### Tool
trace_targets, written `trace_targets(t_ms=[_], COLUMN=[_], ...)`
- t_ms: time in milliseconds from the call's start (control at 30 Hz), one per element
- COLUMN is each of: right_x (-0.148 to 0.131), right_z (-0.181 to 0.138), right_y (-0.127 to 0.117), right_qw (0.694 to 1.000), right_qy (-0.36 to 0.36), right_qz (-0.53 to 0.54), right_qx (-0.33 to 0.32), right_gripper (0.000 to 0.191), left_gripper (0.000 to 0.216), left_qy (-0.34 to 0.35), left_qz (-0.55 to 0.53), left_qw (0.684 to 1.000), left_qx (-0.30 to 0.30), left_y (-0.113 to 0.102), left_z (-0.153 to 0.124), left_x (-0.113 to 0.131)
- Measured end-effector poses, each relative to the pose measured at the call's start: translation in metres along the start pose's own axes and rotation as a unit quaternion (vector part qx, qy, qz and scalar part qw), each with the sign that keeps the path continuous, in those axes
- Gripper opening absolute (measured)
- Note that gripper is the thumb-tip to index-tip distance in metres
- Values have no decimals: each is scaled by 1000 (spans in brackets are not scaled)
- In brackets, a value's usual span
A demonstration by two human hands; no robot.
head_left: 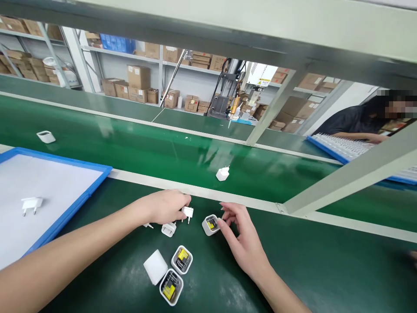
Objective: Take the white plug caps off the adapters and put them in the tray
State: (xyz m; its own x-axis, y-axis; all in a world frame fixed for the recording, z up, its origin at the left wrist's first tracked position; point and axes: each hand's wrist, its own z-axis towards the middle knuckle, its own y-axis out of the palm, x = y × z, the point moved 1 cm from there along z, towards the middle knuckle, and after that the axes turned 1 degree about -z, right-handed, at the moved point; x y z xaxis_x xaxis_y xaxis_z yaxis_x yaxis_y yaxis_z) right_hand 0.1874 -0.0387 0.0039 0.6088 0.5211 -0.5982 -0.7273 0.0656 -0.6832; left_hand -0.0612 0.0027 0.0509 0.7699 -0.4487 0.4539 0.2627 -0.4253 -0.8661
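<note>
My left hand (166, 206) pinches a white two-pin plug cap (188, 211) between thumb and fingers. Just below it lies another white plug cap (168, 229), and a further one is partly hidden under the hand. To the right, my right hand (241, 234) has its thumb and curled fingers at the edge of a white charger housing (206, 226), whose open end shows a yellow-and-black circuit inside. Nearer me stand two more open housings, an upper one (173, 261) and a lower one (161, 292), with a white housing (155, 267) lying beside them.
On the left, a blue-rimmed tray (97, 167) carries a plug cap (31, 203). A green conveyor belt (146, 145) beyond the bench bears a white housing (46, 137) and an assembled charger (223, 174). A metal post (352, 174) slants on the right; a co-worker (352, 115) sits beyond.
</note>
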Motion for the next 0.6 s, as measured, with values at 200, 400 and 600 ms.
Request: trace_targets(t_ms=[200,400,600], right_x=[-4,5,14], right_z=[-4,-5,-6], right_y=[0,-17,-24], right_qw=[987,987,994], right_qy=[-154,-110,59], right_qz=[-53,-25,51], right_qx=[2,111,74], right_gripper=[47,24,18], left_gripper=[19,41,37], left_qy=[15,80,58], left_qz=[-141,-239,-87], left_qw=[989,968,994], left_qx=[29,-4,29], left_y=[-2,6,27], left_z=[15,27,33], left_x=[35,59,40])
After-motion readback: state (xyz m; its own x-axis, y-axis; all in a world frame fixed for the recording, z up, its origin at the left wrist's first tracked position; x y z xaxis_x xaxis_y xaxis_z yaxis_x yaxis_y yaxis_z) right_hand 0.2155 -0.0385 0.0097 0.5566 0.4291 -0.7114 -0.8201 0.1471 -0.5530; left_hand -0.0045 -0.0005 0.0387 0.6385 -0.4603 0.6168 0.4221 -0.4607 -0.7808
